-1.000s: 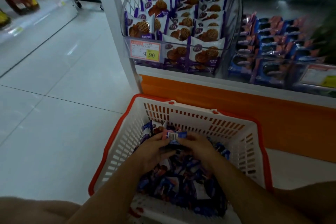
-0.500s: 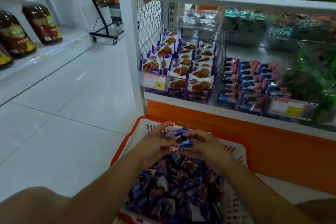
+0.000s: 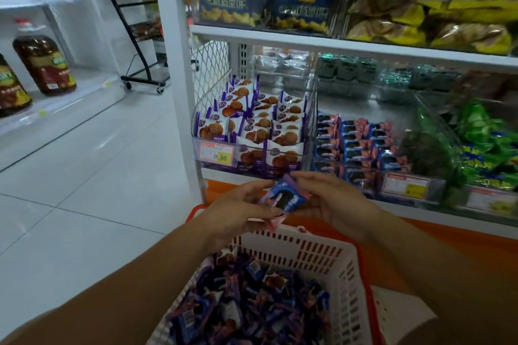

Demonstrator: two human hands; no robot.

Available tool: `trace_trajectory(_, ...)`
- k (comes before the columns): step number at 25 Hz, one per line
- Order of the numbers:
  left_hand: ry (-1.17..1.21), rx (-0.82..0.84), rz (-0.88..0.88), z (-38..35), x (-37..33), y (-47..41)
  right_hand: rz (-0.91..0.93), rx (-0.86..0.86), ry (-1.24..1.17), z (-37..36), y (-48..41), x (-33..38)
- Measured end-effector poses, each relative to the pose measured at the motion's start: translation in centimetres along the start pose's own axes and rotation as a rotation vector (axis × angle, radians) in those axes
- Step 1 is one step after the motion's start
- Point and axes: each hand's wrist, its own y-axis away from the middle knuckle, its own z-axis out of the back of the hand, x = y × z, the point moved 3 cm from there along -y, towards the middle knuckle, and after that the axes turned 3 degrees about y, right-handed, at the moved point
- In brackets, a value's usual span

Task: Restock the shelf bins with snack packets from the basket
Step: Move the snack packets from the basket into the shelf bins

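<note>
Open-topped cookie bin (image 3: 361, 148) beyond basket rim (image 3: 294, 235)

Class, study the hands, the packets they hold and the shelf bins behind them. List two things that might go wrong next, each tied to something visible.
1. The left hand and right hand pinch a loose bunch of blue packets. A pink packet hangs below the left thumb, so it may slip and miss the basket.
2. The hands are in front of the waffle bin, but similar blue packets fill the cookie bin to its right, so a wrong-bin mix-up seems possible.

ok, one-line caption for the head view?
Left hand and right hand hold blue snack packets above the basket, before the shelf bins.
</note>
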Motion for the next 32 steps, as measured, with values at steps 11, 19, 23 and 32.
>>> trace_trajectory(11, -0.507, -0.116, -0.47, -6.2, -3.9, -4.0, 0.149, -0.322, 0.019, 4.7, 0.5, 3.3)
trace_trajectory(19, -1.457, -0.216, -0.806, -5.2, -8.7, -12.1, 0.163, -0.438, 0.053, 15.3, -7.2, 11.0)
trace_trajectory(23, -1.55, -0.141, -0.847, -4.2, -9.3, -14.4, 0.196, -0.61, 0.748, 17.9, -15.0, 13.0)
trace_trajectory(32, -1.474, -0.118, -0.897, -3.5, -8.6, -14.8, 0.307, -0.52, 1.059, 16.8, -23.8, 11.8)
